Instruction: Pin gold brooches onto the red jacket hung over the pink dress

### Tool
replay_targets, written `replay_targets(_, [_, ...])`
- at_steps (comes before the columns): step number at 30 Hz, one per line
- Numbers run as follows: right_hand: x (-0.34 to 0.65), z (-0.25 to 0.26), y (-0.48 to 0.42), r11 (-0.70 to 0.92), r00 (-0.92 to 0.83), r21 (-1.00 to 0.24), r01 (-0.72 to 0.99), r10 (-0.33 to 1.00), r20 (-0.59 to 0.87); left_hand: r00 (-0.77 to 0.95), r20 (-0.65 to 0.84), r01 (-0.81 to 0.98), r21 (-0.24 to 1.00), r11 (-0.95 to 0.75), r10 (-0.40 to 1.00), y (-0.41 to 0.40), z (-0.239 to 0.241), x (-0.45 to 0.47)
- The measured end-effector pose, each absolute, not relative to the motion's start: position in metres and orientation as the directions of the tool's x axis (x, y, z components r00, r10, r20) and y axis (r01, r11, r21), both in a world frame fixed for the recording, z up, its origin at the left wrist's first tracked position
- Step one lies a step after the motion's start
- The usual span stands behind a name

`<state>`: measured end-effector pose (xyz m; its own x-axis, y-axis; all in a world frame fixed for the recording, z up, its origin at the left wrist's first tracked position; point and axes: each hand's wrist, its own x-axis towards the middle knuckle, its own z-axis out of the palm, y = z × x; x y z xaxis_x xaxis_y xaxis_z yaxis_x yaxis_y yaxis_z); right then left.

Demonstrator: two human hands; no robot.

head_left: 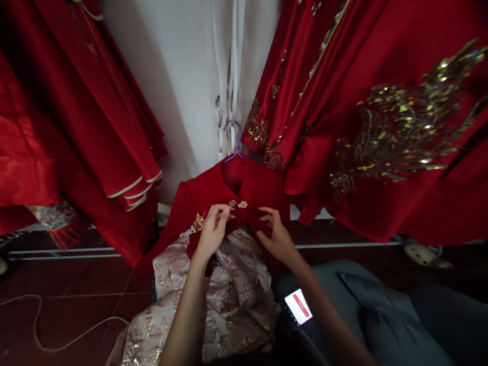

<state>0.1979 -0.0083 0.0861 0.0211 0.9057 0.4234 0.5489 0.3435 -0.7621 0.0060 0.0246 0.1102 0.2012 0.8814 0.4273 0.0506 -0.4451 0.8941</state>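
A short red jacket point(263, 183) hangs in front of me on a purple hanger point(237, 150), above shiny pink-and-silver brocade fabric point(236, 284). Two flower-shaped jewelled fasteners point(242, 204) sit at the middle of its front. My left hand point(214, 229) is closed at the jacket's front, thumb and fingers pinching the cloth just below the fasteners. A gold beaded ornament point(198, 222) shows beside that hand. To the right of the fasteners, my right hand point(277, 234) rests against the jacket with its fingers curved and apart from the thumb.
Red garments point(95, 101) hang at the left, and others with gold sequin embroidery point(404, 122) at the right. White straps point(234, 56) run down the pale wall. A lit phone screen point(298, 306) lies below my right forearm. A cable point(36, 325) trails across the tiled floor.
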Motion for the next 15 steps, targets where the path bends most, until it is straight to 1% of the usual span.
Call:
replay_targets(1, [0.21, 0.089, -0.01, 0.285, 0.061, -0.749, 0.598, 0.916, 0.397, 0.178, 0.44, 0.154, 0.871, -0.466, 0.88, 0.023, 0.105, 0.001])
replay_targets(3, [0.233, 0.097, -0.013, 0.219, 0.132, -0.718, 0.66, 0.907, 0.399, 0.143, 0.44, 0.401, 0.793, -0.459, 0.886, 0.018, 0.092, -0.009])
replay_targets(5, [0.249, 0.107, -0.016, 0.243, 0.157, -0.733, 0.635, 0.888, 0.431, 0.105, 0.437, 0.581, 0.702, -0.412, 0.893, 0.012, 0.077, -0.018])
replay_targets(6, [0.254, 0.111, -0.018, 0.275, 0.15, -0.757, 0.593, 0.886, 0.439, 0.092, 0.44, 0.625, 0.673, -0.396, 0.893, 0.01, 0.07, -0.021])
replay_targets(8, [0.255, 0.118, -0.022, 0.329, 0.121, -0.814, 0.479, 0.894, 0.432, 0.101, 0.439, 0.639, 0.659, -0.396, 0.893, 0.006, 0.058, -0.026])
replay_targets(10, [0.248, 0.12, -0.024, 0.337, 0.097, -0.86, 0.384, 0.911, 0.401, 0.123, 0.415, 0.612, 0.684, -0.398, 0.902, 0.005, 0.056, -0.027])
replay_targets(13, [0.231, 0.118, -0.025, 0.305, 0.084, -0.909, 0.285, 0.937, 0.34, 0.132, 0.37, 0.556, 0.74, -0.378, 0.92, 0.001, 0.072, -0.024])
replay_targets(15, [0.222, 0.119, -0.024, 0.291, 0.081, -0.928, 0.232, 0.945, 0.317, 0.187, 0.366, 0.469, 0.782, -0.41, 0.912, -0.007, 0.093, -0.019])
